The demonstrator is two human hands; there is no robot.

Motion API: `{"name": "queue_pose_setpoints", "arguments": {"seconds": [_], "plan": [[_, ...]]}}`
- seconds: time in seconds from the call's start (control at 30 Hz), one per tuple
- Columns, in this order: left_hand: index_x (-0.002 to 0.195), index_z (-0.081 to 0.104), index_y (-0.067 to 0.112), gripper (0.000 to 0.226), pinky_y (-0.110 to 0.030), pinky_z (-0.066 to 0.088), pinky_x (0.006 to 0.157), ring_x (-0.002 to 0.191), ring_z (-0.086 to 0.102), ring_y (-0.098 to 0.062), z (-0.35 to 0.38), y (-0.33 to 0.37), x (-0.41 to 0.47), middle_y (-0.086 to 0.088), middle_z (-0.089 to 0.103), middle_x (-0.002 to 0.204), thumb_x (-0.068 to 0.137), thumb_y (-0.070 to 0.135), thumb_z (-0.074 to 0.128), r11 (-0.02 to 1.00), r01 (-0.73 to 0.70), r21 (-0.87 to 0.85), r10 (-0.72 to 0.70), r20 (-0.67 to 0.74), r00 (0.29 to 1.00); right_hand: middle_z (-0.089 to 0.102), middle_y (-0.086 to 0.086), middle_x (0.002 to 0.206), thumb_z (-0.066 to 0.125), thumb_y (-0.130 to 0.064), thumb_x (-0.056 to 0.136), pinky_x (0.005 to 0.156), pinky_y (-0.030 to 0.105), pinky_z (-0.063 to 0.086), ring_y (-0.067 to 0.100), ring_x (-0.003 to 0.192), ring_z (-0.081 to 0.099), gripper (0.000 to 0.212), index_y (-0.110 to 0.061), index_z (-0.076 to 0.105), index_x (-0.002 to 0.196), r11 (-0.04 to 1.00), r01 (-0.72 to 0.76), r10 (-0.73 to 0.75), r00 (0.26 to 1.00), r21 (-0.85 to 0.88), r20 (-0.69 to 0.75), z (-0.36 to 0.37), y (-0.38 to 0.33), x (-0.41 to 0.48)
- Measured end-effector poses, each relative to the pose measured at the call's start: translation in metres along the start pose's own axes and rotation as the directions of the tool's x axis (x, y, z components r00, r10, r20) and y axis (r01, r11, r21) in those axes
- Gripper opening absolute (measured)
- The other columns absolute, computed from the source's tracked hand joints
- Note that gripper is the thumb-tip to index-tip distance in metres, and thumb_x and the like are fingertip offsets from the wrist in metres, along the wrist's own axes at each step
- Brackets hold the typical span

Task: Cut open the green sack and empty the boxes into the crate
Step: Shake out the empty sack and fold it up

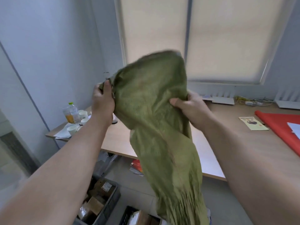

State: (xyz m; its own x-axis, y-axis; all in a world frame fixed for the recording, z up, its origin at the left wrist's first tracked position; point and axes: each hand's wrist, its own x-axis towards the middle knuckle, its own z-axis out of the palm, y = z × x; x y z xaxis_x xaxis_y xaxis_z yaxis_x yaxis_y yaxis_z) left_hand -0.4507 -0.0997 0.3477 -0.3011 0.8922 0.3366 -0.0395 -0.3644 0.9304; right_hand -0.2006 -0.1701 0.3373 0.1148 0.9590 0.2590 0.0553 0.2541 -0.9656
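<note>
The green sack hangs limp and blurred in the air in front of me, its lower end trailing down toward the floor. My left hand grips one upper corner of the cloth. My right hand clutches a fold on the sack's right side. Below left, a grey crate on the floor holds several brown cardboard boxes. A second dark crate with more boxes shows at the bottom edge, partly hidden by the sack.
A wooden table runs behind the sack, with a red sheet, a leaflet, cables, and at its left end a bottle and paper cups. Blinds cover the window. Orange packaging lies under the table.
</note>
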Motion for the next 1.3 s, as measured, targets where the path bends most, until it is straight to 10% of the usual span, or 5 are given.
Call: {"name": "queue_pose_setpoints", "arguments": {"seconds": [0.2,0.4,0.7,1.03,1.3], "plan": [[0.138,0.05,0.03,0.068,-0.047,0.043,0.105,0.122,0.056,-0.017,-0.015,0.001,-0.015,0.003,0.061,0.134,0.086,0.072,0.034,0.911,0.283,-0.3,-0.093,0.519,0.85,0.074,0.014,0.102,0.061,0.0,0.088,0.075,0.035,0.061,0.027,0.093,0.072,0.027,-0.007,0.065,0.114,0.995,-0.043,0.049,0.996,0.094,-0.068,-0.015,-0.054,0.008],[0.13,0.059,0.018,0.065,-0.044,0.04,0.11,0.122,0.06,-0.017,-0.002,-0.017,-0.048,-0.002,0.064,0.131,0.078,0.058,0.065,0.918,0.394,-0.052,-0.246,0.704,0.666,0.073,0.012,0.104,0.063,-0.006,0.085,0.085,0.042,0.059,0.028,0.096,0.071,0.029,-0.014,0.064,0.113,0.992,0.036,-0.014,0.985,0.122,-0.172,0.008,-0.052,0.011],[0.118,0.066,0.013,0.038,-0.038,0.059,0.079,0.103,0.07,-0.022,-0.016,-0.01,-0.043,-0.007,0.072,0.117,0.082,0.026,0.065,0.803,0.556,-0.216,-0.317,0.635,0.705,0.076,0.009,0.082,0.054,0.005,0.091,0.065,0.034,0.061,0.023,0.075,0.072,0.024,-0.01,0.065,0.107,0.949,-0.106,0.116,0.993,0.296,-0.015,-0.01,-0.034,0.0],[0.121,0.064,0.022,0.06,-0.036,0.052,0.082,0.099,0.071,-0.017,0.008,-0.01,-0.054,0.0,0.075,0.109,0.071,0.053,0.064,0.814,0.579,-0.047,-0.457,0.563,0.688,0.071,0.017,0.096,0.048,0.004,0.092,0.078,0.042,0.06,0.027,0.081,0.071,0.036,-0.003,0.055,0.126,0.836,-0.149,0.088,0.986,0.528,0.139,-0.009,-0.014,-0.005],[0.12,0.06,0.015,0.031,-0.037,0.059,0.073,0.093,0.073,-0.021,0.011,-0.006,-0.034,-0.007,0.072,0.112,0.091,0.021,0.065,0.92,0.374,-0.119,-0.302,0.392,0.869,0.071,0.015,0.109,0.054,0.0,0.093,0.079,0.041,0.06,0.03,0.095,0.071,0.031,-0.003,0.06,0.124,0.954,-0.026,0.078,0.983,0.299,-0.164,-0.028,-0.01,0.005]]}}
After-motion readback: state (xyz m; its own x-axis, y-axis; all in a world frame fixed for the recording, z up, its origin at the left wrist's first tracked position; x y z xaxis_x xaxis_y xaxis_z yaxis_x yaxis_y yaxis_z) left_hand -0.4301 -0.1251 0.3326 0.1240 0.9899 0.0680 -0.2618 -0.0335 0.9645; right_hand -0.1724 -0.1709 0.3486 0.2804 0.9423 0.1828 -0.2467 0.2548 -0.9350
